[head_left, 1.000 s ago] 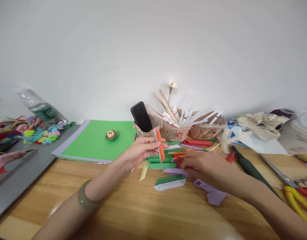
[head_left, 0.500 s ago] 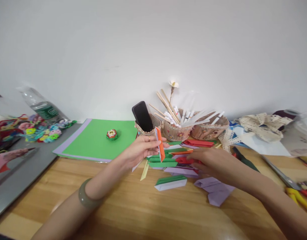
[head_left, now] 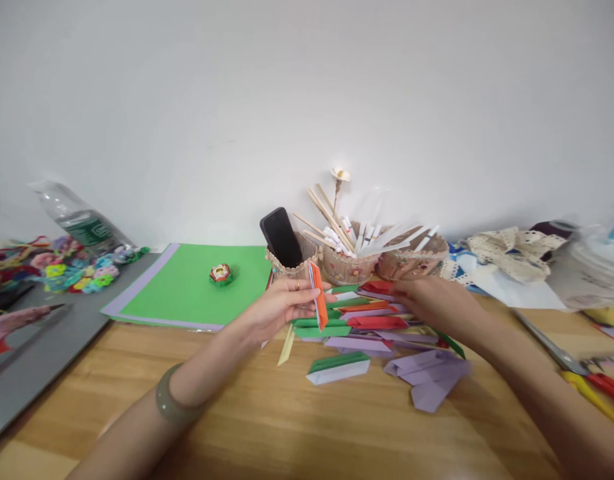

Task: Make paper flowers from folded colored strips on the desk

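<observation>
My left hand pinches a few folded paper strips, orange on the outer face with white and purple edges behind, held upright. Over the back right of a pile of folded paper pieces is my right hand. Its fingertips are at a red folded piece; the fingers are partly hidden and blurred, so their grip does not show. In the pile are green, red, orange and purple pieces. Closer to me lie a green-and-white folded piece and several purple ones.
Behind the pile stand three decorated baskets with a phone, sticks and pens. A small paper ornament sits on green sheets. Scissors lie right, lace ribbon behind, a glue gun and bottle left.
My right hand has moved back and right over the pile, from the nearer red pieces to the one at the back. My left hand still holds the orange strips. The view has shifted slightly.
</observation>
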Available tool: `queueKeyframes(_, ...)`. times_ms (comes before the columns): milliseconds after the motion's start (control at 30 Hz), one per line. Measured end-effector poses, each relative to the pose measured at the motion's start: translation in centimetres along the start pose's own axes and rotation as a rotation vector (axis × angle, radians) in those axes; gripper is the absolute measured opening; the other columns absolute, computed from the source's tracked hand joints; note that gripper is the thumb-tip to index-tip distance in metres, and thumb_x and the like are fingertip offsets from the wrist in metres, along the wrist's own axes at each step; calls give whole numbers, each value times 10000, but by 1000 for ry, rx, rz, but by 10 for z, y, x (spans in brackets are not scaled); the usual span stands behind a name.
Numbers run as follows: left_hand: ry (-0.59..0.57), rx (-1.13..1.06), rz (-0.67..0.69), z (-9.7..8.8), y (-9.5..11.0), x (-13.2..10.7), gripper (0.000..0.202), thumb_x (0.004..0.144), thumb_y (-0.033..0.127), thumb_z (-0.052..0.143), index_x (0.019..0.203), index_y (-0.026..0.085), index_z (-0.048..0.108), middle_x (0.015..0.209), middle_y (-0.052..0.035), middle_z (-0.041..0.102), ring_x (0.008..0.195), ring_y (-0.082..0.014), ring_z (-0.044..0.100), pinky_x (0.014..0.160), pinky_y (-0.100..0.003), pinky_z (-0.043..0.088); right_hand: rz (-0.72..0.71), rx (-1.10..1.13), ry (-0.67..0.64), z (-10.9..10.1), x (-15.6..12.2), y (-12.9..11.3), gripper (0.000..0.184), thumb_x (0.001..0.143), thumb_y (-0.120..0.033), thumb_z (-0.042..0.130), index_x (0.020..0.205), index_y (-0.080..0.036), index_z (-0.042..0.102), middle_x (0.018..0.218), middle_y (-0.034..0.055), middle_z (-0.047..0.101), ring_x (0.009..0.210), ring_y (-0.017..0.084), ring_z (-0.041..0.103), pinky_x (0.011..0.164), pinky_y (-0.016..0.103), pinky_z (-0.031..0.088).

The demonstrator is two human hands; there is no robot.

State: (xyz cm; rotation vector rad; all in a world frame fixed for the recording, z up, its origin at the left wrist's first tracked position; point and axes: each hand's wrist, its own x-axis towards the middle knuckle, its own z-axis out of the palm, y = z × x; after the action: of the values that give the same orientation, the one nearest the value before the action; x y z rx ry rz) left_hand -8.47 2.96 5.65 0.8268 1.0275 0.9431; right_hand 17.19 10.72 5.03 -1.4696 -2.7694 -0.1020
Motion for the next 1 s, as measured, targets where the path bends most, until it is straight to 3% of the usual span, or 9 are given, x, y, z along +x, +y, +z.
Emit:
queueKeyframes(200,-19,31,-15,-1,-4,4,286,727,230,660,987,111,669,966,-120,696,676,-78,610,635,-157,488,-84,69,-92,3,3,-11,255,840,-200,431,904,-274,666,969,14,686,836,200,645,628,258,435)
queueKeyframes(400,-23,56,-14,-2,-5,4,311,708,263,675,982,115,673,956,-120,695,687,-82,600,622,-162,478,-64,92,-119,11,7,-13,314,892,-297,348,918,-253,658,897,56,700,813,225,652,622,285,452)
queueKeyframes(533,-19,69,-12,-1,-5,3,297,703,274,678,951,112,682,1029,-132,675,737,-99,606,639,-177,475,-84,94,-131,13,7,-14,279,864,-244,397,915,-285,668,939,25,696,880,210,638,676,279,446)
queueKeyframes(733,7,65,-37,1,-4,2,340,684,273,694,981,110,673,989,-132,686,727,-102,607,643,-184,473,11,51,-97,11,6,-14,248,869,-296,390,850,-222,626,843,63,692,728,226,649,537,276,412)
queueKeyframes(1000,-24,83,-26,-1,-6,4,339,685,302,693,975,126,678,982,-115,690,738,-98,603,631,-170,465,9,37,-4,19,7,-22,195,859,-228,417,871,-225,612,965,52,650,821,212,631,493,234,364)
